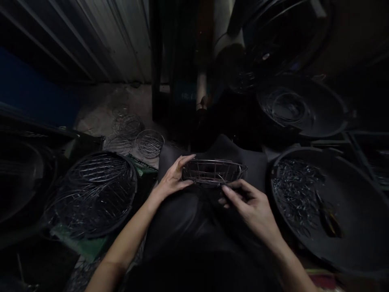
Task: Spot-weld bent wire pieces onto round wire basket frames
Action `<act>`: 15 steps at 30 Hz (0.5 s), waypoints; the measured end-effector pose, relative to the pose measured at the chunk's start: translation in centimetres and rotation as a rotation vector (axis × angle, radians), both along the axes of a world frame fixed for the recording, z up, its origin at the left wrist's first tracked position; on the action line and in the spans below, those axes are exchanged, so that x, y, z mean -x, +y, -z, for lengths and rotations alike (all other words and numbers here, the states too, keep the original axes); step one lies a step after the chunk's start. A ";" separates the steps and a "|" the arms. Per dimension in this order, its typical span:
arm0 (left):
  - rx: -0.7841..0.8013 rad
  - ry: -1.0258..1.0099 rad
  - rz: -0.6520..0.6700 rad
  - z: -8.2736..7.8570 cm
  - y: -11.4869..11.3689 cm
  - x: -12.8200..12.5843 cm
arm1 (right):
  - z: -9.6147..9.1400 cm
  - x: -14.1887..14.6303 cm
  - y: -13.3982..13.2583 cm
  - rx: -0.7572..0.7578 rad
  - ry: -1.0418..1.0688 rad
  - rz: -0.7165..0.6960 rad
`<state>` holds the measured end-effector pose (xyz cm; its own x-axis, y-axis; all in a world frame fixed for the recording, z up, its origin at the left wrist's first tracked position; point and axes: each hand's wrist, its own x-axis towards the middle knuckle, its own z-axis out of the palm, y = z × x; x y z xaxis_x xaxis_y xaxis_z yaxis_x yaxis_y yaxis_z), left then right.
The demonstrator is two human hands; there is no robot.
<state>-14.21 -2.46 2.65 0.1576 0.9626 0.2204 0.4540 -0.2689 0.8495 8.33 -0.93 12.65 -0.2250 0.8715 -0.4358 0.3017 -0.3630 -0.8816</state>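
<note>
A small round wire basket [214, 167] of thin metal rods is held up over my dark-covered lap, its rim seen nearly edge-on. My left hand [176, 176] grips its left end, thumb below and fingers above. At the basket's lower right edge, my right hand [244, 198] is closed in a pinch, thumb against the fingers. Whether a small part sits in that pinch, or only the basket's wire, is too dark to make out.
A black basin [361, 227] at right holds small bent metal pieces [296, 190] and pliers [330, 219]. At left, a basin is heaped with wire grids [100, 170]. More round wire pieces [149, 143] lie on the floor. A machine post [201, 91] rises ahead.
</note>
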 end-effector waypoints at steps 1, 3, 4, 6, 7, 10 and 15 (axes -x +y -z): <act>-0.012 0.000 -0.009 0.0 -0.1 0.0 | 0.1 0.5 0.2 0.001 -0.006 -0.010; -0.068 0.005 -0.019 -0.5 -0.1 -0.2 | 0.3 1.2 0.7 -0.008 -0.037 -0.023; -0.096 0.017 -0.011 -1.0 0.0 -0.3 | 0.3 1.5 1.0 -0.021 -0.058 -0.028; -0.140 0.069 0.020 -2.5 0.4 -0.6 | 0.0 2.0 1.6 -0.082 -0.102 -0.027; -0.155 0.103 0.030 -3.3 0.7 -0.7 | -0.2 2.2 2.0 -0.132 -0.132 -0.020; -0.168 0.218 0.044 -5.4 1.7 -1.1 | -0.4 2.8 3.0 -0.317 -0.242 0.022; -0.166 0.398 -0.035 -6.4 3.1 -1.3 | 0.8 4.0 3.8 -0.574 -0.325 0.088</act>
<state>-12.93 0.67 9.08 0.2300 0.9255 0.3009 0.7488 -0.3658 0.5527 4.33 2.91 11.88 -0.0779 0.9946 0.0690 0.5752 0.1014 -0.8117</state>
